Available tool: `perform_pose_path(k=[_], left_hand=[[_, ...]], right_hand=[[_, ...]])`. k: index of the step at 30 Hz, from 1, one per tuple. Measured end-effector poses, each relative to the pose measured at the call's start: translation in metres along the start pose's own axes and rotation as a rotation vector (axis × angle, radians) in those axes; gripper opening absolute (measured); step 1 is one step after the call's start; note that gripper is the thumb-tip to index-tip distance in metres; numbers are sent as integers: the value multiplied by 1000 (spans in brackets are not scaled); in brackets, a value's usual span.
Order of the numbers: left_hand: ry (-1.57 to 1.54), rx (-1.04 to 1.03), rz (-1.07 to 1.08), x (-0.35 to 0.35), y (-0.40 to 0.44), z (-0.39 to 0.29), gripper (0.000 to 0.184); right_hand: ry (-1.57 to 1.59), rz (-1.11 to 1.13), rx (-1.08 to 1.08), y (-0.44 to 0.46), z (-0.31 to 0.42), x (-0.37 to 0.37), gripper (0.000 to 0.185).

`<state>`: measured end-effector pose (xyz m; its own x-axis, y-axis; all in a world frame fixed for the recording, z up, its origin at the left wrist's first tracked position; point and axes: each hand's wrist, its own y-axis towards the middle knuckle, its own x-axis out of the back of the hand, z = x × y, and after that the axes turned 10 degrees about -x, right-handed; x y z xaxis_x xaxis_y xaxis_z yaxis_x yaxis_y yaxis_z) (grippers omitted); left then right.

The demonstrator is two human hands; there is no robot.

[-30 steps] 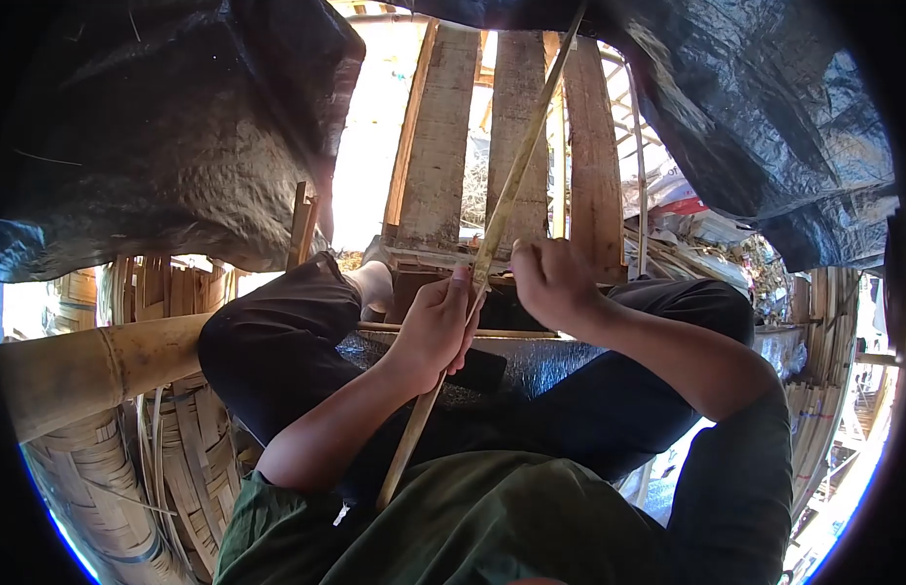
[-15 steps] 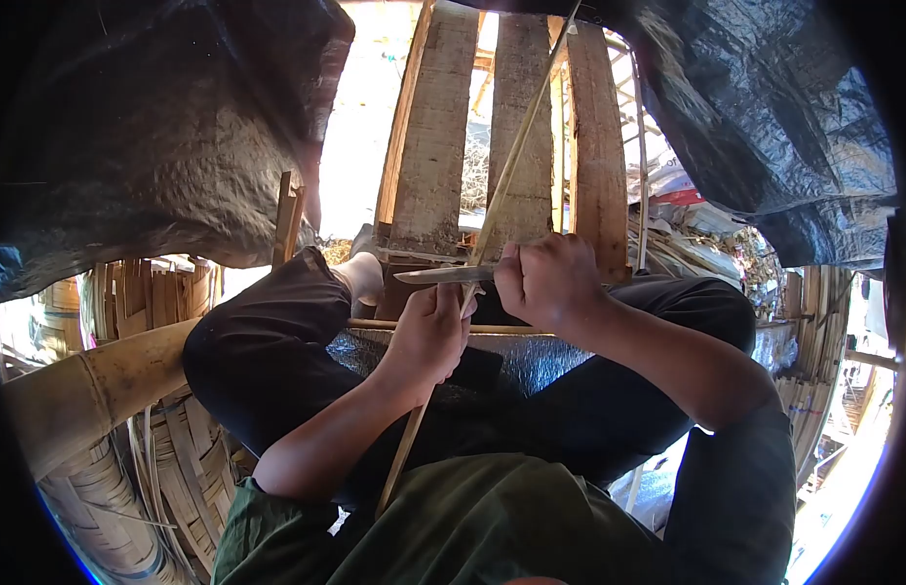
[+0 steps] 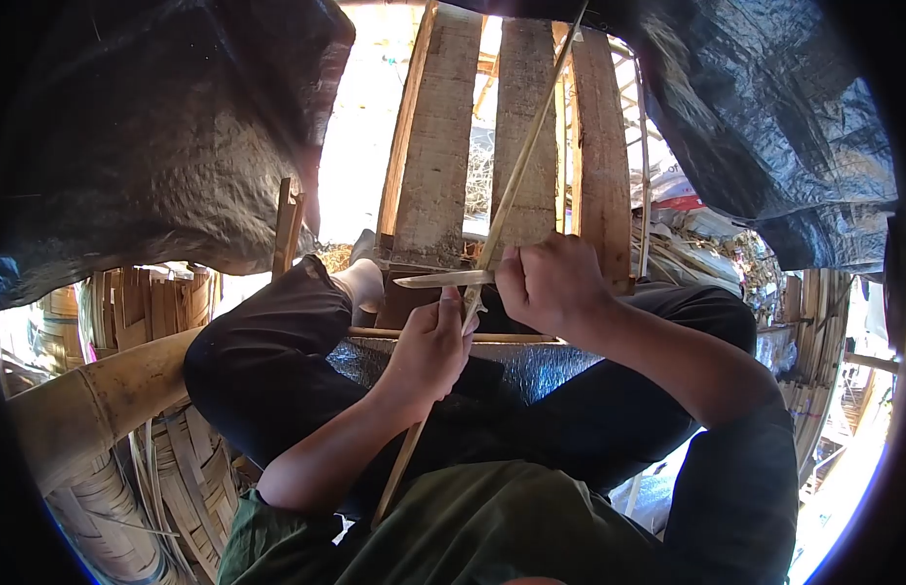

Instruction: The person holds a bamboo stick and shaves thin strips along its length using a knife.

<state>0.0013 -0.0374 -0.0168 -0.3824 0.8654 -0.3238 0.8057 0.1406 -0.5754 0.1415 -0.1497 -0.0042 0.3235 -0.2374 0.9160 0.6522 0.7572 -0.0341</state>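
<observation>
A long, thin bamboo strip (image 3: 516, 175) runs slantwise from the planks at the top down to my lap. My left hand (image 3: 430, 351) is closed around its lower middle, thumb pointing up along it. My right hand (image 3: 553, 286) is closed on a knife, its handle hidden in the fist. The knife's blade (image 3: 443, 279) points left and lies across the strip, just above my left thumb. A small pale curl of shaving (image 3: 477, 310) sticks out from the strip beside the left fingers.
Wooden planks (image 3: 433, 146) stand in front of me. Dark plastic sheets (image 3: 160, 136) hang on both sides. A thick bamboo pole (image 3: 112, 385) lies at my left knee, with woven bamboo (image 3: 194, 448) below it. A bare foot (image 3: 360, 278) shows ahead.
My left hand has slid slightly down, away from the blade, and a gap now shows between them. The shaving by the fingers is plainer. My right hand has barely moved.
</observation>
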Motion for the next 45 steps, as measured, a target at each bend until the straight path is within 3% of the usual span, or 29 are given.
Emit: perform_pose_path(k=[5, 13, 15, 18, 22, 23, 26, 29, 32, 34, 36, 40, 45], left_hand=[[153, -130, -74, 7, 11, 11, 47], [54, -58, -91, 10, 9, 0, 48], [37, -38, -61, 7, 4, -2, 46], [-58, 32, 20, 4, 1, -5, 45], [-55, 35, 15, 11, 3, -4, 45], [-52, 45, 20, 12, 3, -4, 44], [-43, 60, -28, 6, 4, -4, 44], [-85, 66, 8, 11, 7, -3, 43], [-120, 111, 36, 5, 1, -11, 43], [-147, 114, 61, 10, -1, -13, 43], [-182, 118, 78, 14, -2, -13, 43], [-103, 112, 28, 15, 0, -9, 43], [-90, 93, 21, 8, 2, -5, 43]], right_hand=[[-22, -67, 88, 10, -7, -7, 41], [-61, -81, 97, 21, -9, -9, 41], [-99, -153, -202, 33, -18, -3, 43], [-208, -219, -133, 39, -28, 9, 44], [-54, 23, -140, 6, 6, -1, 42], [-79, 50, -123, 0, 9, 0, 33], [-83, 87, -95, 11, -1, 3, 36], [-133, 49, -241, 36, -21, 3, 41], [-231, -116, -254, 63, -54, 18, 44], [-202, -93, -272, 57, -36, 18, 45], [-31, 159, -376, 43, -14, 13, 46], [-129, 209, -189, 30, 1, 17, 46], [-179, -31, -291, 51, -29, 21, 43]])
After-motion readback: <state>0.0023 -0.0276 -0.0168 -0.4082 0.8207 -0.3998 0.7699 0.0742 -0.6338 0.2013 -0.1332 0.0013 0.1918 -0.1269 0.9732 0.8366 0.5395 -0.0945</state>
